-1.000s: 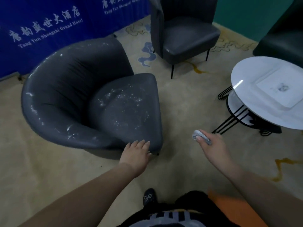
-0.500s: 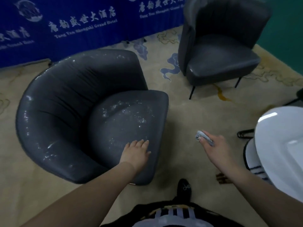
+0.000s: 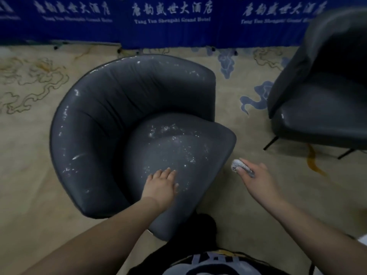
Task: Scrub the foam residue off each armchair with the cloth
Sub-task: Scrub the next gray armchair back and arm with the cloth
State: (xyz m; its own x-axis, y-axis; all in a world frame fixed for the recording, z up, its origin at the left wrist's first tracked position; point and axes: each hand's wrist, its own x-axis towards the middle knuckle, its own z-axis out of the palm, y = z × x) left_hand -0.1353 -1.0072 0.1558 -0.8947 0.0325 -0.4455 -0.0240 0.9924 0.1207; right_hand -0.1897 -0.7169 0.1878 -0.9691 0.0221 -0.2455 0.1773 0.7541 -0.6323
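Left hand [image 3: 161,186] now flat on the seat [image 3: 178,155], fingers straight, well in from the front edge gripped a second ago. Chair [image 3: 111,116] swung round too: front corner pointing at the body, back toward the blue banner [image 3: 170,20]. Right hand [image 3: 256,175] out over the carpet [image 3: 29,195] just right of the seat, pinching the balled cloth [image 3: 238,165] between thumb and fingers, clear of the upholstery. No contact yet between cloth and foam. White flecks [image 3: 174,135] spread across the seat, thickest toward the back, more streaked along the left arm and top rim. Second chair [image 3: 325,108] at right, close by, too blurred to judge for residue. Reads as setup finished: chair turned to a workable angle, steadied under the flat palm, cloth ready to come across. Scrubbing itself not begun, so nearly the whole task still ahead. Seat likely first, then arm and rim.
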